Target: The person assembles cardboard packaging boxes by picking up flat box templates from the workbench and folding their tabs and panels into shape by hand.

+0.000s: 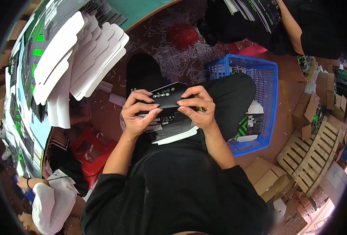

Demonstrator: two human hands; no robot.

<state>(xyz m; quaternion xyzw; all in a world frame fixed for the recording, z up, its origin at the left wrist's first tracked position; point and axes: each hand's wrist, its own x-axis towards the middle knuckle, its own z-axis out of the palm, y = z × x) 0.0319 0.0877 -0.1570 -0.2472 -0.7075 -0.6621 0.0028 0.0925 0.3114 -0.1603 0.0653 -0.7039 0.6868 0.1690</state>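
Above my lap I hold a black printed carton (166, 119), partly folded, with a white flap edge at its near side. My left hand (139, 112) pinches its left side between thumb and fingers. On the opposite side my right hand (198, 106) grips the same carton, thumb and fingertips pressed along a fold. The carton's upper panel tilts up between both hands. Beneath my fingers, parts of the panels are hidden.
Stacked flat cartons with white flaps (79, 58) cover the table at left. A blue plastic basket (273, 98) with cartons stands right of my leg. A red stool (91, 156), wooden pallet (310, 152), shredded paper (181, 64) and two other people are around me.
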